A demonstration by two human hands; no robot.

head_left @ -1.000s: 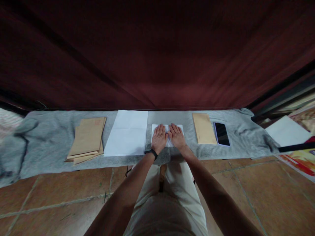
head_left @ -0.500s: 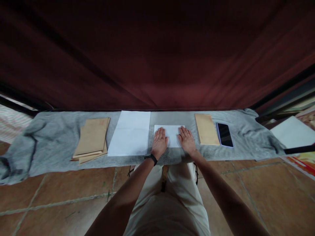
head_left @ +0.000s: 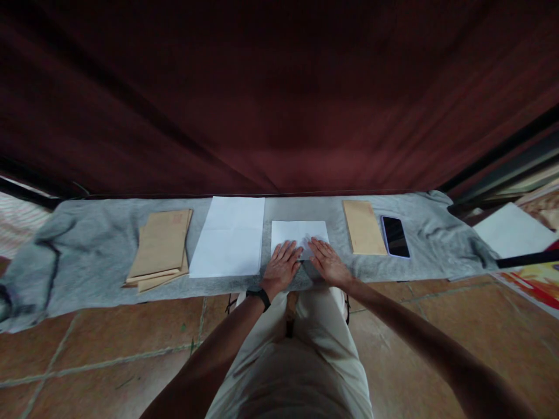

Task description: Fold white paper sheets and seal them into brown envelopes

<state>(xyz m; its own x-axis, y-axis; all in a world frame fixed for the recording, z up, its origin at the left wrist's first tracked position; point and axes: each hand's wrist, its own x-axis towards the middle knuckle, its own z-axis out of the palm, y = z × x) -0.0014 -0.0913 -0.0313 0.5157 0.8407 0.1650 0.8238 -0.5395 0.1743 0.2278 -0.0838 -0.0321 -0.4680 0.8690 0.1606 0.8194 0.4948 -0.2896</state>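
Observation:
A folded white sheet of paper (head_left: 299,228) lies on the grey cloth in front of me. My left hand (head_left: 282,266) rests flat over its near left part, fingers stretched out and pointing away from me. Flat on the near right part is my right hand (head_left: 327,262), its fingers also extended and angled inward. The fingertips of both hands sit close together near the paper's near edge, which they partly cover. To the left lies a stack of larger white paper (head_left: 229,238), with a crease across the top sheet.
Several brown envelopes (head_left: 161,241) are piled at the left on the grey cloth (head_left: 96,250). At the right lie a single brown envelope (head_left: 364,228) and a phone (head_left: 396,237) in a purple case. A dark red curtain (head_left: 279,116) hangs behind the table.
Both hands have slid toward me and inward, from the paper's left and right sides to its near edge. More of the paper's far part now shows. The view has shifted slightly.

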